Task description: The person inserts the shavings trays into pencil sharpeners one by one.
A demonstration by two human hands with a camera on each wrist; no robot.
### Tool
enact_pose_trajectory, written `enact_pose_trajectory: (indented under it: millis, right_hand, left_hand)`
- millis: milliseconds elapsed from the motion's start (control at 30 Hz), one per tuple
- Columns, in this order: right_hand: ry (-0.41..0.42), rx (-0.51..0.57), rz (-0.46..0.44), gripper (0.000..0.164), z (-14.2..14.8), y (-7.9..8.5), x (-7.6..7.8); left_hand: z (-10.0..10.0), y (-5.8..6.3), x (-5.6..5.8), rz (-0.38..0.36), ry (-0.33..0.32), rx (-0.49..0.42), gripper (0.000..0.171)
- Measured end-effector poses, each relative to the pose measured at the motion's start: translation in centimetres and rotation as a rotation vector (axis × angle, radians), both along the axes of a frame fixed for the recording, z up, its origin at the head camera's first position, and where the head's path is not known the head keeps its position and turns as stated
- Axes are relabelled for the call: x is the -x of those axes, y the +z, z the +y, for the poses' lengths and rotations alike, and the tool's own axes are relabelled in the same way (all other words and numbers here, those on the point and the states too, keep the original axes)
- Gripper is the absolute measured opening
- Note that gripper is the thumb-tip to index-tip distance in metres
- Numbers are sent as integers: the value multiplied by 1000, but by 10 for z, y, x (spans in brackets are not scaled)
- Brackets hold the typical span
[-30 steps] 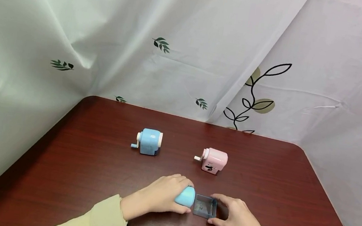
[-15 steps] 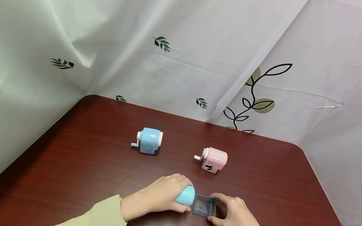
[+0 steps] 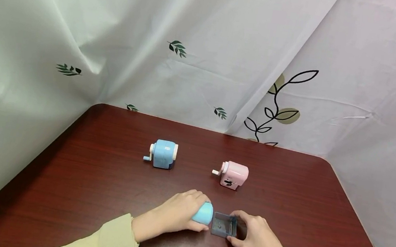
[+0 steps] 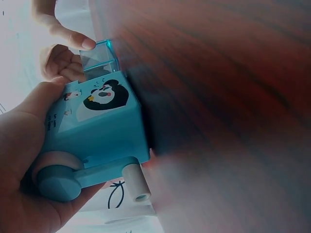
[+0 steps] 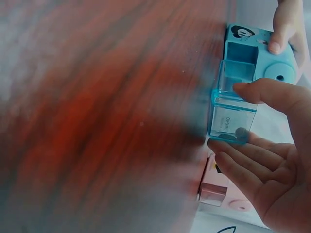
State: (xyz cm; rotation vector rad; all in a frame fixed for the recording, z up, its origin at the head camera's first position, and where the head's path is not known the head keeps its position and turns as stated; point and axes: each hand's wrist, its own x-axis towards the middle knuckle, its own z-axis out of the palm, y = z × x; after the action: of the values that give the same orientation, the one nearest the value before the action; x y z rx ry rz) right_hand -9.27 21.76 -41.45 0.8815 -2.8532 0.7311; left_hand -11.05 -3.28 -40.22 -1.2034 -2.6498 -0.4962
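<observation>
My left hand (image 3: pixel 178 213) grips a light blue crank pencil sharpener (image 3: pixel 203 213) on the table. In the left wrist view, a panda picture marks the side of the sharpener (image 4: pixel 104 133), and its crank (image 4: pixel 102 172) points toward the wrist. To its right, the clear bluish shavings drawer (image 3: pixel 223 226) is out of the body, pinched between thumb and fingers of my right hand (image 3: pixel 259 238). The right wrist view shows the drawer (image 5: pixel 233 119) in line with the sharpener's open slot (image 5: pixel 242 52), at or near its mouth. Whether they touch is unclear.
Farther back on the dark red-brown table (image 3: pixel 108 178) stand a second blue crank sharpener (image 3: pixel 164 154), at left, and a pink one (image 3: pixel 235 175), behind the drawer. White patterned curtains (image 3: pixel 188 80) enclose the table's back and sides.
</observation>
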Motion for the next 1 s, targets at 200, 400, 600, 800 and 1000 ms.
enact_pose_trajectory:
  millis: [200,400,600,800,1000]
  right_hand:
    - [11,6,-15,42,-1,0,0]
    - [22,18,-18,42,-3,2,1]
    - [23,23,11,43,-5,1,2]
    - [41,31,-5,42,-8,3,6]
    - [44,43,-36,41,-12,4,7]
  left_hand:
    - [-1,-1,-1,-10,7,-16,50]
    - [-2,0,-1,-23,4,-24,50]
    - [-2,1,-2,-26,5,-18,50]
    - [-1,1,-2,-20,8,-12,50]
    - [0,1,-2,-20,16,-9,51]
